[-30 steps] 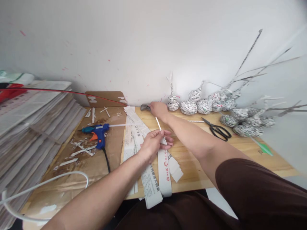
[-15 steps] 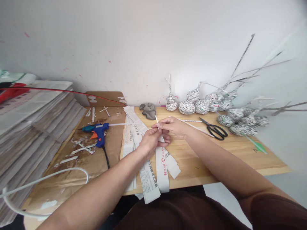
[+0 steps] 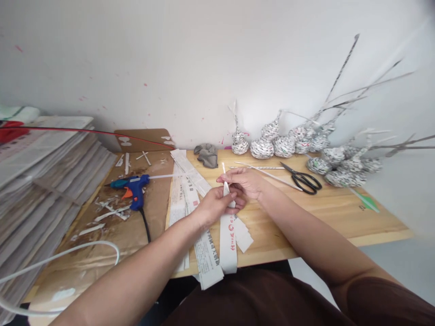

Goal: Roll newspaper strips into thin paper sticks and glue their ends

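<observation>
Right hand [image 3: 249, 182] shifted: a second ago it was over the grey cloth [image 3: 206, 155] at the back of the table [image 3: 285, 219]; now it meets the left hand [image 3: 217, 202], and the cloth lies uncovered. Both hands grasp one paper strip [image 3: 228, 242] above the table, near its middle. Left hand: thumb laid over the strip, fingers curled beneath. Right hand: thumb and forefinger pinching the upper part, just beyond the left thumb.

Principal axis: the strip runs from the person's lap toward the wall, leaning slightly left at its far end. Its far end lies nearer the right fingers; its broad length passes under the left hand and back toward the body. A narrow white tip [image 3: 223, 167] projects past the pinch, pointing at the wall; whether it is the strip's own rolled end or a separate piece, one cannot tell.

Appearance: flat, white, with red characters and a round red emblem; tapered to a folded point between the hands, and curled over at the table's near edge. Printed strips [image 3: 208, 260] fan out to its left. Right of the hands, a white rod [image 3: 280, 178] reaches the scissors [image 3: 306, 180].
</observation>
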Demonstrator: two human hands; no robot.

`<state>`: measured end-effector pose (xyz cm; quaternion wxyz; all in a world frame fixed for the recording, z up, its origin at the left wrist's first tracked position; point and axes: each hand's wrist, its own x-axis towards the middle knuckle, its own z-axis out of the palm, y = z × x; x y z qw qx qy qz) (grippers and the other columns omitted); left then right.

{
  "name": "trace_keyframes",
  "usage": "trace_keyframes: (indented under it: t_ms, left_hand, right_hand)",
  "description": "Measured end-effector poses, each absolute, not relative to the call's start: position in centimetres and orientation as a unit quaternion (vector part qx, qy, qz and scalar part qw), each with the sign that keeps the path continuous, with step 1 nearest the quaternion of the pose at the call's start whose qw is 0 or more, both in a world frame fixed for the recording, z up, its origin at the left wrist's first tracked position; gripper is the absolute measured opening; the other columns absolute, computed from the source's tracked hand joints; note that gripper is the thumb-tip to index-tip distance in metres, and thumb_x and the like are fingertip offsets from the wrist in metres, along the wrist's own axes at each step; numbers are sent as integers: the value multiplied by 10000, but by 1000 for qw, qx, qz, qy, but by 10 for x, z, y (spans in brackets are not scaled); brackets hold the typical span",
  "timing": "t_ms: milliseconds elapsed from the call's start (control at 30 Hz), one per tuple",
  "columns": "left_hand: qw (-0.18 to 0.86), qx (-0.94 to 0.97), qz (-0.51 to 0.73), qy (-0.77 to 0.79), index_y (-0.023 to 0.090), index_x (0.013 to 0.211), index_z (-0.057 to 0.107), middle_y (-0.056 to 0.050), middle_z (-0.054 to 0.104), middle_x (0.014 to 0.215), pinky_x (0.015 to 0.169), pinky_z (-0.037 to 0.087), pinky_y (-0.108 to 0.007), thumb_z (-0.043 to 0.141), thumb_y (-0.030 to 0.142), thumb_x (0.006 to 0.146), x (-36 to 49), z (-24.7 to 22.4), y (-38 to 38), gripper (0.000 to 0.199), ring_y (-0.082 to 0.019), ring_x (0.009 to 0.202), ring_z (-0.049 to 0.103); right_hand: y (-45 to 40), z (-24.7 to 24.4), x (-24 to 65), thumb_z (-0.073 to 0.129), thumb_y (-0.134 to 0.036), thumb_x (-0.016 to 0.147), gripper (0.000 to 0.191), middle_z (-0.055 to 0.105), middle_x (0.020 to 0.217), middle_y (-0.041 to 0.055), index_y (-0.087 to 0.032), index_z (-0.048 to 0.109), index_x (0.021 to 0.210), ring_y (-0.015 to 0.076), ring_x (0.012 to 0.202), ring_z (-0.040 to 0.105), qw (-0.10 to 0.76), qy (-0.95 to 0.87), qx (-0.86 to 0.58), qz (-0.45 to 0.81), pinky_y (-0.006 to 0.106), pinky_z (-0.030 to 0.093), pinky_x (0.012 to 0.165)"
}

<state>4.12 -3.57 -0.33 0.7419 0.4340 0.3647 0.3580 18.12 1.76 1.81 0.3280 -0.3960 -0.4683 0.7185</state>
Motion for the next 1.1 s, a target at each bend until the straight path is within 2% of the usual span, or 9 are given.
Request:
trace_keyframes:
  t_ms: [100,267,333,467,600,767,867,967,1100]
  left_hand:
    - [752,438,342,354,89,937,667,-139,712,889,800,536,-346,622,321,819,42,-5,-36,264,-185,834,678]
    - [748,466,320,349,90,997,642,-144,709,916,788,533,-335,562,286,859,42,-2,-38,253,-182,841,677]
    - [748,474,311,346,93,1020,628,-142,707,913,763,539,-332,553,291,867,42,-2,-38,261,-183,823,679]
    - [749,477,315,336,87,1023,616,-135,702,884,725,550,-315,561,323,864,41,0,-38,290,-171,769,680]
    - [759,453,313,348,106,1007,600,-109,697,877,696,559,-307,678,331,784,41,2,-39,327,-175,740,691]
    - [753,415,316,401,148,880,592,-15,662,703,588,540,-255,797,238,643,42,-1,-40,326,-177,654,692]
    - [738,462,277,406,130,755,623,-42,658,655,519,509,-233,772,289,666,41,-2,-41,236,-187,650,680]
    - [705,525,251,404,117,672,644,-71,673,670,498,497,-231,717,352,716,40,-3,-43,250,-163,619,646]
    - [705,571,197,372,135,872,690,-94,708,756,447,465,-226,634,456,768,38,2,-47,342,-186,664,657]
  right_hand:
    - [15,19,180,821,-331,600,276,609,502,-4,-118,677,701,63,370,459,331,-458,-391,726,163,302,325]
    - [13,17,182,828,-339,593,314,465,357,-77,-146,584,636,48,264,334,320,-471,-414,710,162,185,273]
    - [15,15,185,805,-373,627,317,450,344,-77,-137,596,656,45,264,321,308,-492,-404,706,161,183,278]
    - [16,14,192,714,-440,731,351,491,381,-60,-103,675,821,40,291,326,270,-540,-375,703,155,207,297]
    - [15,19,192,730,-404,718,303,486,400,-62,-112,663,766,31,312,318,290,-546,-366,695,156,193,311]
    - [15,20,189,768,-408,664,314,608,550,-1,-118,653,701,61,395,474,337,-520,-351,702,186,320,373]
    - [15,19,186,818,-372,599,308,661,666,27,-115,654,645,69,516,543,360,-504,-359,698,182,385,453]
    - [13,19,185,824,-366,599,304,654,677,15,-119,653,646,71,537,558,367,-483,-362,708,181,394,471]
    - [15,19,186,796,-390,650,301,631,674,-6,-136,643,702,100,531,610,373,-461,-344,728,182,370,424]
